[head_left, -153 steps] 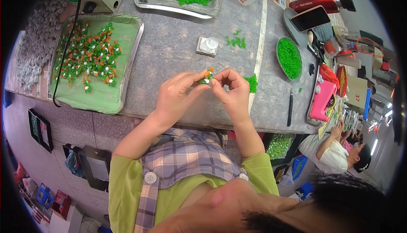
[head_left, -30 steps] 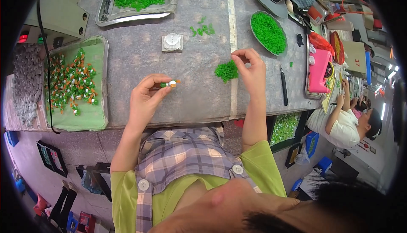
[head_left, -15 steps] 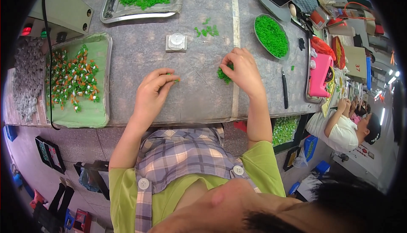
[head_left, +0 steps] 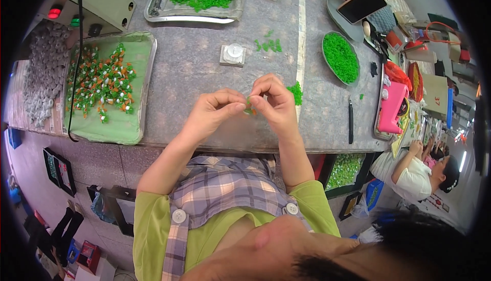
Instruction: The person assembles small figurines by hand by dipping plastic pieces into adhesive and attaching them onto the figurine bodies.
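Left hand (head_left: pixel 215 111) and right hand (head_left: pixel 275 106) held together, fingertips of both pinched on one small green-and-orange piece (head_left: pixel 249 109), partly hidden, above grey tabletop (head_left: pixel 215 81). One green pile (head_left: pixel 297 93) set just beside right hand. One square block (head_left: pixel 232 55), white-topped, placed beyond. One black tool (head_left: pixel 351 122) and one oval dish (head_left: pixel 353 83) of green bits seen farther right. Two trays seen: green-lined tray (head_left: pixel 134 130) at left, heaped with multicoloured pieces (head_left: pixel 102 81); metal tray (head_left: pixel 190 19) at far side.
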{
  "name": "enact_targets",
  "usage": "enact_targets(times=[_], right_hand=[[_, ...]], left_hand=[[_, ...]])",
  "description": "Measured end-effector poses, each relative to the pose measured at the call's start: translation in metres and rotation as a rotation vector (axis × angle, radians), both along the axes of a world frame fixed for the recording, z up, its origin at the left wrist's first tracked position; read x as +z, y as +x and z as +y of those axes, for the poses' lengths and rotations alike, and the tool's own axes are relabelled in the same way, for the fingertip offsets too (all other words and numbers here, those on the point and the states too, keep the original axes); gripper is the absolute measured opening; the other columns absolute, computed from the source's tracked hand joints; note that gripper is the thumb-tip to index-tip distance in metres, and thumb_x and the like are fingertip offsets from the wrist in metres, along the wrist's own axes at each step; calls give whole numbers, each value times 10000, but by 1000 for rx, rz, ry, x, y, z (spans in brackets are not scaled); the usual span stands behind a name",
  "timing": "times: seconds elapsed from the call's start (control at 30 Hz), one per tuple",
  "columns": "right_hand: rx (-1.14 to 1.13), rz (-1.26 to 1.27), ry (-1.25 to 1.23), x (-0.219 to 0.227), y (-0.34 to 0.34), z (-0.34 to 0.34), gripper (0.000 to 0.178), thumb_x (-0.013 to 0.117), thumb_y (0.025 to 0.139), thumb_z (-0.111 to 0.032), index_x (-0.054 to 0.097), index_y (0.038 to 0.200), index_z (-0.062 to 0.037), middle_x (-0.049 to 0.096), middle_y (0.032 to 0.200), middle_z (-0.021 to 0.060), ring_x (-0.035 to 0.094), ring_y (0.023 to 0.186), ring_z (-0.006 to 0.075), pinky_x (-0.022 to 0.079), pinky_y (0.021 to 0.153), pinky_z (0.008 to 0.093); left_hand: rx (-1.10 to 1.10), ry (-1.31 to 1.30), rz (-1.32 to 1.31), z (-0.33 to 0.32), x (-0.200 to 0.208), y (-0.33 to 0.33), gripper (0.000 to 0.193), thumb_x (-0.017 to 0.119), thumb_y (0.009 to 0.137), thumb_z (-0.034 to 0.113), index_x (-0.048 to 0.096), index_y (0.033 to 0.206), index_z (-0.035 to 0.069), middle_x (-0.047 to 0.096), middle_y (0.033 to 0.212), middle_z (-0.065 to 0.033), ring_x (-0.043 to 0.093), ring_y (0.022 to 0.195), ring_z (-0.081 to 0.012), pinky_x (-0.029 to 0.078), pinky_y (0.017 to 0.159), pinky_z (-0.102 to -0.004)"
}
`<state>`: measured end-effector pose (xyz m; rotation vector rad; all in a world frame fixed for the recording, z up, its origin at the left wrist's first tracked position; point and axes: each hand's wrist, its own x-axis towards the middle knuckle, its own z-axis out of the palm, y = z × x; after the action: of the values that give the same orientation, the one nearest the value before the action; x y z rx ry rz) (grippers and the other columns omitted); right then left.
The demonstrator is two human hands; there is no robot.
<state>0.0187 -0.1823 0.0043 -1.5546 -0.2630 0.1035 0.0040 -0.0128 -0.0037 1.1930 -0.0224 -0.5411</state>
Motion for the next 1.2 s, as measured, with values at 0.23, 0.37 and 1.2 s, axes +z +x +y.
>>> enact_targets(times=[0.23,0.37,1.2], right_hand=[[-27,-270,-291,7,-6,8,89,644,705,-60,576,752,-29,519,794,58,512,722,152,416,615,253],[22,-156,-256,6,-11,9,108,655,708,-67,581,773,-22,524,812,59,498,749,140,397,662,235],[17,661,521,-9,-23,19,105,616,773,-119,547,799,-44,518,683,-23,449,609,48,359,563,185]], left_hand=[[-35,-252,306,8,-2,-3,129,601,795,122,607,826,-4,573,886,-15,534,771,-83,443,662,-213],[74,-40,-30,8,-8,-6,86,611,774,92,605,820,20,562,871,-8,534,757,-88,437,630,-220],[323,575,-709,6,8,-9,153,658,662,-7,628,804,42,558,832,-63,560,755,-173,454,625,-262]])
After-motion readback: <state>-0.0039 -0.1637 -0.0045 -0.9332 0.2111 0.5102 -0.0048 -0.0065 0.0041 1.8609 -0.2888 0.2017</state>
